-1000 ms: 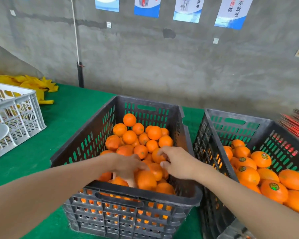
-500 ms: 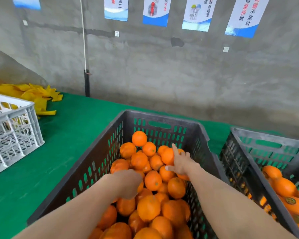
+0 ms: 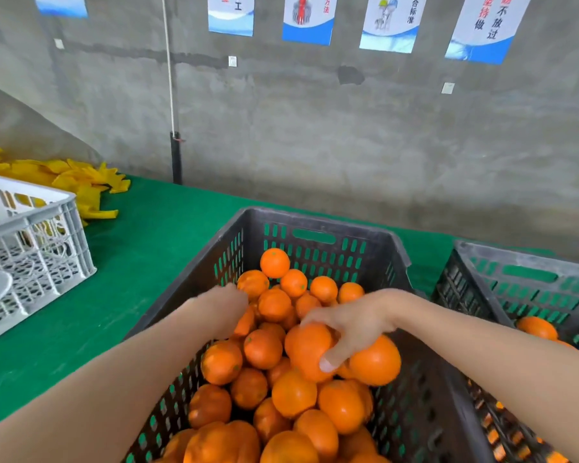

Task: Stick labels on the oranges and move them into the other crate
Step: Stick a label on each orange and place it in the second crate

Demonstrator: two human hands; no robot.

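A dark plastic crate (image 3: 318, 225) in front of me is heaped with unlabelled oranges (image 3: 274, 262). My right hand (image 3: 355, 324) grips two oranges (image 3: 310, 349) above the pile, thumb pressed on the left one, the other orange (image 3: 376, 360) under the palm. My left hand (image 3: 226, 304) reaches down among the oranges at the crate's left side; its fingers are hidden and blurred. A second dark crate (image 3: 528, 262) stands at the right, with one orange (image 3: 537, 327) showing inside.
A white plastic crate (image 3: 44, 242) sits at the left on the green table cover (image 3: 141, 248). Yellow gloves (image 3: 81, 182) lie behind it. A grey concrete wall with posters rises beyond the table.
My right hand has pulled back toward me and closed on two oranges, lifting them off the pile. My left hand has moved farther forward into the oranges. The camera tilted up slightly.
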